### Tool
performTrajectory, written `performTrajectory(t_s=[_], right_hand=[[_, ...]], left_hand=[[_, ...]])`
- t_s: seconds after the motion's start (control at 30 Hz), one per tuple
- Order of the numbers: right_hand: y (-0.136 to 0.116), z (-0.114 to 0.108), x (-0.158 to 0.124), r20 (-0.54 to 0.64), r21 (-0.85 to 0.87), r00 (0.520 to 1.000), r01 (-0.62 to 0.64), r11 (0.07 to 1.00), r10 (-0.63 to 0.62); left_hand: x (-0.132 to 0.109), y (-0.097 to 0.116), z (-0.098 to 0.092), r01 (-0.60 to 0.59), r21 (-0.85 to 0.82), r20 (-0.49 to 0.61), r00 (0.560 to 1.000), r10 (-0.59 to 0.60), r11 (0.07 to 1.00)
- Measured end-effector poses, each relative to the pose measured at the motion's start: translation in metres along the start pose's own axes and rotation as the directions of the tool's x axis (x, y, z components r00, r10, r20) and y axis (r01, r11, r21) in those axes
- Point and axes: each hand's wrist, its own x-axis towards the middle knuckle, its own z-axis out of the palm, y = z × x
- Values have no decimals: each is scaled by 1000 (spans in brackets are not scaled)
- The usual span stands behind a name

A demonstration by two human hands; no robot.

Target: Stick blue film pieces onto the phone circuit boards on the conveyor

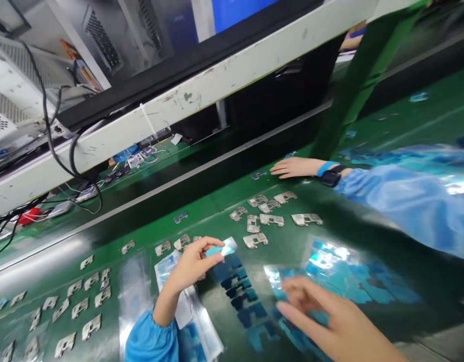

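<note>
Fingers (210, 244) of the L hand (192, 269) pinch a small blue film strip (221, 250) betw. thumb and index. The strip is held just above the green belt (149, 236), approx. mid-width and nearer the belt's front edge than its back edge. Just beside the strip, toward the front edge, lies a clear sheet (241, 296) w/ rows of dark blue cut-outs.

R hand (330, 319) is at the front right, fingers stretched out and loose, gripping nothing. It is over a second shiny blue sheet (345, 274); w/ the blur I can't tell if the tips touch it.

Further back, mid-belt, sits a cluster of metal plates (264, 218). More plates (71, 304) are spread toward the front-left corner.

Near the back edge a co-worker's hand (294, 167) lies flat on the belt, w/ a dark watch (331, 177) and blue sleeve (401, 201). Beyond the back edge runs a white beam (202, 95) w/ black cables (71, 156).
</note>
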Motion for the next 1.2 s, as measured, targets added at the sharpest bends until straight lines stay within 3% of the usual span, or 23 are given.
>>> performTrajectory(t_s=[0.1, 0.17, 0.3, 0.43, 0.67, 0.93, 1.07, 1.2], right_hand=[[-23, 4, 51, 195, 184, 980, 15, 983, -51], [-23, 21, 77, 231, 330, 971, -25, 944, -55], [5, 51, 110, 243, 378, 970, -80, 922, -15], [29, 64, 129, 296, 397, 955, -148, 906, 27], [48, 76, 137, 347, 445, 934, -239, 863, 79], [45, 69, 132, 391, 445, 910, -317, 838, 136], [30, 60, 133, 431, 442, 896, -313, 841, 107], [9, 41, 132, 486, 437, 872, -305, 846, 63]], left_hand=[[9, 8, 4, -44, 72, 63, 997, 39, 996], [17, 5, 10, -63, 111, 45, 997, 58, 992], [30, -14, 21, -84, 205, -126, 986, 112, 975], [39, -32, 24, -73, 271, -177, 976, 125, 960], [43, -62, 31, 56, 202, -296, 955, 6, 978], [44, -77, 36, 38, -120, -381, 921, -82, 992], [44, -71, 34, 35, -259, -334, 934, -123, 965], [32, -42, 27, 65, -331, -159, 979, -124, 941]])
